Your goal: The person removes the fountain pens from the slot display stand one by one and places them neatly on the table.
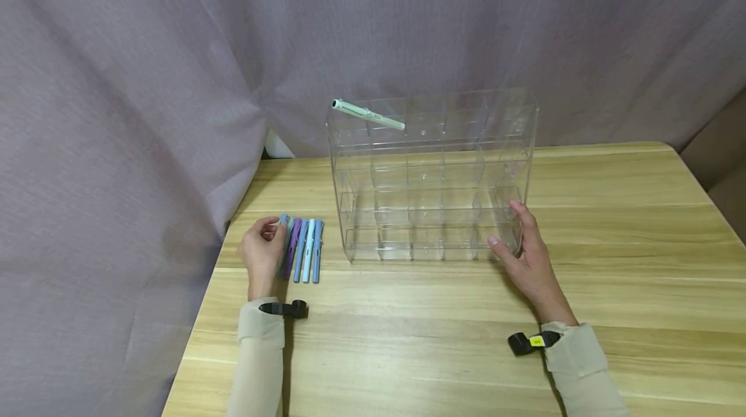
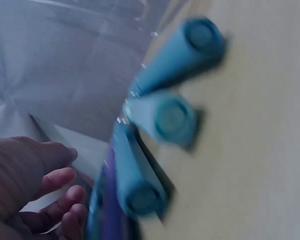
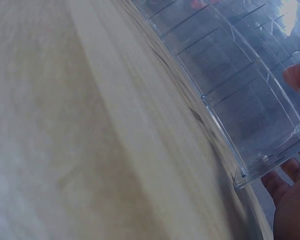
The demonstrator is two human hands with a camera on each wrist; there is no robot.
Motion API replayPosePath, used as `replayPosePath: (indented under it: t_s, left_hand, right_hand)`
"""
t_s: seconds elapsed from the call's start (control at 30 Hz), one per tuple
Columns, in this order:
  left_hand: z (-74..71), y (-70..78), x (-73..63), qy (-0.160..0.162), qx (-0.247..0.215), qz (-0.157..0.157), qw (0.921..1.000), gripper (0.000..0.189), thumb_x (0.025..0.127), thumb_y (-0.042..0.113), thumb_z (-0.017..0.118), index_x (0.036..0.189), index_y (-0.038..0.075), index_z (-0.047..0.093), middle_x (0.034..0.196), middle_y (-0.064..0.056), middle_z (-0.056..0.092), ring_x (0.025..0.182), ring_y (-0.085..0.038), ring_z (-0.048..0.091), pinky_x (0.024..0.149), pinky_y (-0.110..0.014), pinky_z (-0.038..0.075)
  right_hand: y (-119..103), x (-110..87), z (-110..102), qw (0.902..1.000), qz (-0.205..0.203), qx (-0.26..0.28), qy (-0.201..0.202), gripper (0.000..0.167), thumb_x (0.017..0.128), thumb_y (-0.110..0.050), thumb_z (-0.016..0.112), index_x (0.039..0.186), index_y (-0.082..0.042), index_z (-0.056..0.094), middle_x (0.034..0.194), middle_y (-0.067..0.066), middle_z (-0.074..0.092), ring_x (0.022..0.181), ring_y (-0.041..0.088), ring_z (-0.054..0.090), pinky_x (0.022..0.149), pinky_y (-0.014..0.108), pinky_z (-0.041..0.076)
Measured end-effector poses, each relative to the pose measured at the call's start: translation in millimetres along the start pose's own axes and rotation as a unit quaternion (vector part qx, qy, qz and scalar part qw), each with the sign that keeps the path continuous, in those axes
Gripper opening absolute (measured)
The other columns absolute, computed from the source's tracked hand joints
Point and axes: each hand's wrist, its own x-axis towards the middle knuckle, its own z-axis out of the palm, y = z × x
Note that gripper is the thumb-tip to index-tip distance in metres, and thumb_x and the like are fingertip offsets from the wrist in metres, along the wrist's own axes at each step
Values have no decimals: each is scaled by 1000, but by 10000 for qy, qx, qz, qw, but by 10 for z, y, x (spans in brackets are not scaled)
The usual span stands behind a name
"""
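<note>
A clear plastic compartment organizer [image 1: 425, 252] stands on the table, and a pale green pen [image 1: 368, 115] leans slantwise in its top left part. My right hand [image 1: 527, 261] grips the organizer's lower right side, thumb [image 3: 297, 79] at the front and fingers along the side wall. To the organizer's left lies a row of capped pens: a purple pen [image 1: 293, 248], a light blue pen [image 1: 309, 252], a blue pen [image 1: 317, 252] and several others. My left hand [image 1: 265, 250] is at the row's left end, fingers loosely bent; the left wrist view shows nothing between thumb and fingers.
Under everything is a light wooden table [image 1: 408, 339]. A grey-mauve curtain [image 1: 431, 22] hangs close behind the organizer and along the table's left edge. Each wrist carries a small black camera, as on the left cuff [image 1: 285, 309].
</note>
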Motion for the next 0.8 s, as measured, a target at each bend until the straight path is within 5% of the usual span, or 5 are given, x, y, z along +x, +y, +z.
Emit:
replayPosePath:
  t_s: [0.33, 0.53, 0.8]
  left_hand:
    - [48, 496, 57, -250, -999, 641, 9926, 25, 100, 17, 75, 124, 9, 78, 107, -17, 80, 84, -9, 66, 73, -9, 48]
    - [51, 900, 65, -297, -1699, 1138, 9784, 27, 99, 14, 77, 124, 6, 77, 105, -19, 79, 82, -1, 66, 70, -12, 50]
    - [41, 1418, 43, -202, -2240, 1905, 9556, 30, 98, 14, 79, 128, 13, 76, 104, -15, 80, 86, -6, 69, 71, -18, 52]
  right_hand:
    - [35, 2, 8, 10000, -41, 52, -24, 86, 96, -2, 73, 168, -18, 27, 176, 19, 30, 159, 48, 26, 129, 73, 14]
    - [17, -2, 2, 10000, -18, 31, -8, 86, 96, -3, 73, 168, -21, 29, 176, 18, 31, 158, 47, 28, 129, 72, 16]
    - [26, 3, 8, 10000, -51, 45, 5, 86, 97, -2, 73, 168, -20, 28, 175, 19, 31, 158, 44, 29, 129, 72, 16]
